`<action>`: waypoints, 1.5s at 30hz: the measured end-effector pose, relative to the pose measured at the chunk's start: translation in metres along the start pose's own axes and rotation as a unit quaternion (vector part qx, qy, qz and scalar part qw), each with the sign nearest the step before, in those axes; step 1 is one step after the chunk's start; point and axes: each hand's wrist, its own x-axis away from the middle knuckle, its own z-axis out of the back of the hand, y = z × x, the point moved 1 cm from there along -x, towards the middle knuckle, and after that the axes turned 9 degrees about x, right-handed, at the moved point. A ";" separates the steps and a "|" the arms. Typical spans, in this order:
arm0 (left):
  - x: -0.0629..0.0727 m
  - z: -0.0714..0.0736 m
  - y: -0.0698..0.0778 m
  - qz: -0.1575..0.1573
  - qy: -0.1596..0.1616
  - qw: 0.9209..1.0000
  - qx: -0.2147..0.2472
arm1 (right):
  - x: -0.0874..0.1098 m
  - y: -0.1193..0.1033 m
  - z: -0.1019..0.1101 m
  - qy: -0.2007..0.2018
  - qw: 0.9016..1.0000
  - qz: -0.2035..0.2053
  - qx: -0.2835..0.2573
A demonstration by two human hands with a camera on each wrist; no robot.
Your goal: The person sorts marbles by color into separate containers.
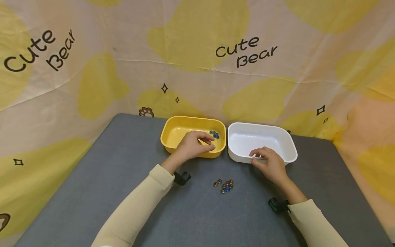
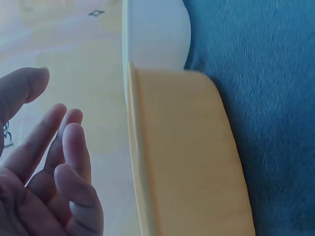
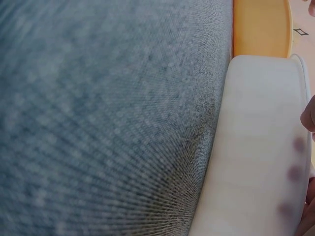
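Note:
My left hand [image 1: 194,144] hovers over the yellow tub [image 1: 172,120], its fingers loosely bent and nothing between them. Several small blue marbles [image 1: 214,134] lie in that tub's right end. At the near edge of the white tub [image 1: 287,135], my right hand [image 1: 271,164] holds the rim, the thumb outside and the fingers inside. Dark spots from those fingers show through the white wall [image 3: 256,147] in the right wrist view. A cluster of mixed marbles [image 1: 227,184], one of them bright blue, lies on the table in front of the tubs.
Both tubs stand side by side at the back of the grey table [image 1: 197,216], near a patterned cloth [image 1: 191,41] hanging behind. Each wrist wears a black strap with a small camera, such as the left wrist camera [image 1: 182,178].

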 end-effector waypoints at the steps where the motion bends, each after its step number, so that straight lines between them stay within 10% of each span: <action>1: 0.003 -0.001 0.001 -0.002 -0.003 1.000 0.000 | 0.000 0.000 0.000 0.000 1.000 -0.001 0.000; 23: 0.045 -0.036 0.001 -0.010 -0.081 0.997 -0.008 | 0.000 0.001 -0.001 0.007 1.000 -0.001 0.000; 45: 0.055 -0.077 -0.008 -0.040 -0.150 0.987 -0.042 | -0.001 -0.001 0.000 0.002 1.000 -0.008 0.000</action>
